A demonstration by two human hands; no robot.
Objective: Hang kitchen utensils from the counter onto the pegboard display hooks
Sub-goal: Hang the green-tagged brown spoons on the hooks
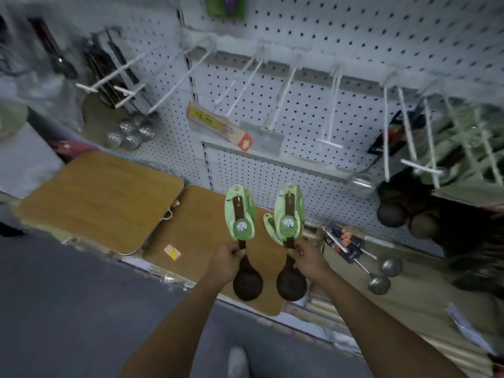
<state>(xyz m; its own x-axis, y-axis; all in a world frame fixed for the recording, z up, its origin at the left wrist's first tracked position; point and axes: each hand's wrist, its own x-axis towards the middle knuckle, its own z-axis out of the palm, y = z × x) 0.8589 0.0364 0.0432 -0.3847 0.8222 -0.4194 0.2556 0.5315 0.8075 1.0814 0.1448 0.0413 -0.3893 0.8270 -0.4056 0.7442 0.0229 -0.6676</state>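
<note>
My left hand grips a dark wooden spoon by its handle, bowl toward me, green card label pointing at the pegboard. My right hand holds a second dark spoon the same way, with its own green label. Both spoons hover side by side above the counter, below a row of bare white pegboard hooks. The white pegboard fills the wall ahead.
Wooden boards lie on the counter at left. Two metal ladles rest on the counter at right. Strainers hang at left, a ladle and dark utensils at right. A yellow price tag sits on a hook.
</note>
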